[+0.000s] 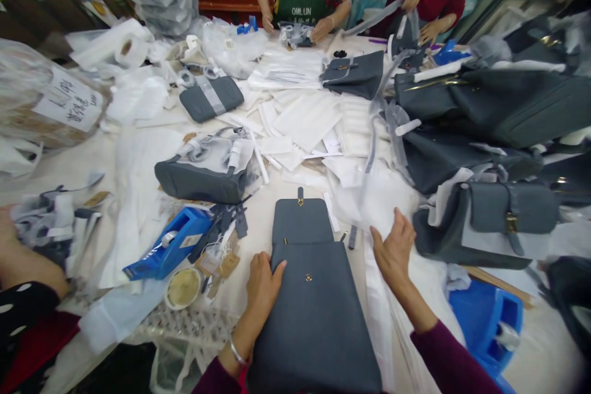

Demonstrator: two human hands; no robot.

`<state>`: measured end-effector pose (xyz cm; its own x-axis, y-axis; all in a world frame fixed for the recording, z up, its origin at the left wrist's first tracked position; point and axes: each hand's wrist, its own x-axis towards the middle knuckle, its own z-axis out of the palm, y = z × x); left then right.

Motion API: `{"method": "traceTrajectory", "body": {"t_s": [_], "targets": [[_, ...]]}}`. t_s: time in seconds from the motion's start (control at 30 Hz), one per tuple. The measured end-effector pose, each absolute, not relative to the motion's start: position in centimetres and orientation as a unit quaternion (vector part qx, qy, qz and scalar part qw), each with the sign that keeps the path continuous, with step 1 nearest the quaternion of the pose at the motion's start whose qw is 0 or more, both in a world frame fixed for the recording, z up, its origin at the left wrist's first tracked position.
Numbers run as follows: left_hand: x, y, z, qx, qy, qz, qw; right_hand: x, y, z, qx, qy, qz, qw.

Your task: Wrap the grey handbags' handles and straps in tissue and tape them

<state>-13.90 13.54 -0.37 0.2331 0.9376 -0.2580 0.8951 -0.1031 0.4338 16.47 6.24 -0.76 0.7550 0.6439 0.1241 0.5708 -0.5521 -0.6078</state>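
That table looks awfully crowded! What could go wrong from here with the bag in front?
The dark bag might shift, as the left hand touches it while the right hand is off it. The round tub to the left could get knocked. The loose brown tags beside it might get swept aside.

Slate-grey bag (318, 326), flap (300, 225) open and pointing away — gold-toned fittings (308, 277), lengthwise at bottom centre

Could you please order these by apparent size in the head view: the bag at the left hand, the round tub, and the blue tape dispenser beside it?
Largest to smallest:
1. Dark bag
2. Blue tape dispenser
3. Round tub
The bag looks nearest the camera.
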Motion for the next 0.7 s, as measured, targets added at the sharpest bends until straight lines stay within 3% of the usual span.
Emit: {"method": "traceTrajectory", "body": {"t_s": [0.1, 0.17, 0.37, 0.7], "targets": [[-14.1, 13.4, -1.4, 0.746, 0.618, 0.014, 0.247, 10.4, 3.5, -1.6, -0.837, -0.373, 0.241, 0.320], [-14.1, 13.4, -2.1, 0.750, 0.617, 0.004, 0.240, 8.0, 2.6, -2.9, -0.828, -0.367, 0.298, 0.302], [-13.5, 14.0, -2.9, 0.730, 0.635, -0.004, 0.254, 7.5, 4.1, -6.5, -0.857, -0.415, 0.207, 0.224], [-14.6, 15.4, -3.0, 0.731, 0.581, 0.008, 0.357, 5.7, 0.8, -5.4, -0.870, -0.399, 0.179, 0.230]]}}
